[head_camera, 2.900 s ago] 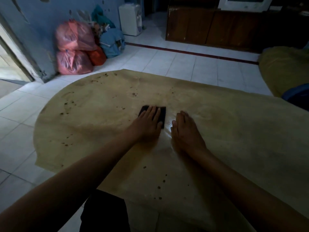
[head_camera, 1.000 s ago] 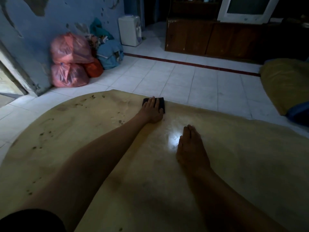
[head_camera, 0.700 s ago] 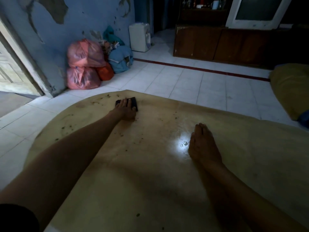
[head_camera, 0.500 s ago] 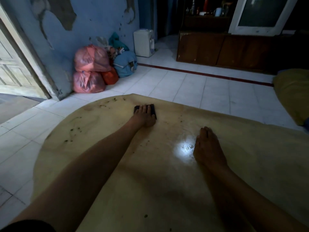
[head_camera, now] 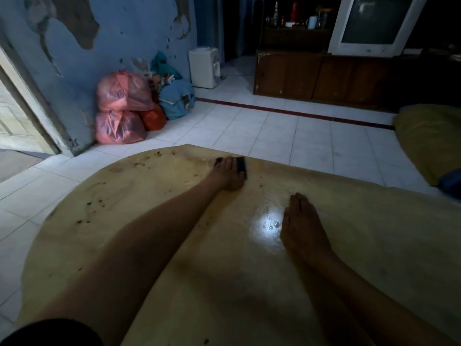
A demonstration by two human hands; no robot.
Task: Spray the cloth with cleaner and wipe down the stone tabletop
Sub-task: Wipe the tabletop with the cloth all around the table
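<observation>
A dark cloth [head_camera: 240, 164] is pressed flat against the stone tabletop [head_camera: 374, 245] at its far edge, under the straight fingers of the left hand [head_camera: 230, 174]; only the cloth's right part and a small corner at the left fingertips are seen past the hand. The right hand [head_camera: 303, 227] is laid flat on the stone nearer to the person and to the right, well apart from the cloth, its fingers extended together and nothing held. A bright reflection [head_camera: 265, 222] is seen just left of it. Compared with half a second ago, the left hand and cloth are found slightly farther right along the far rim, while the right hand is kept in the same spot beside the glare. Dark specks [head_camera: 94, 203] are scattered over the left part of the top. Two hands and one cloth are counted. On the floor at the far left, two pink bags [head_camera: 122, 108], one orange bag [head_camera: 153, 118] and one blue bag [head_camera: 177, 98] are stacked against the wall; one television [head_camera: 371, 26] is seen at the far right.
</observation>
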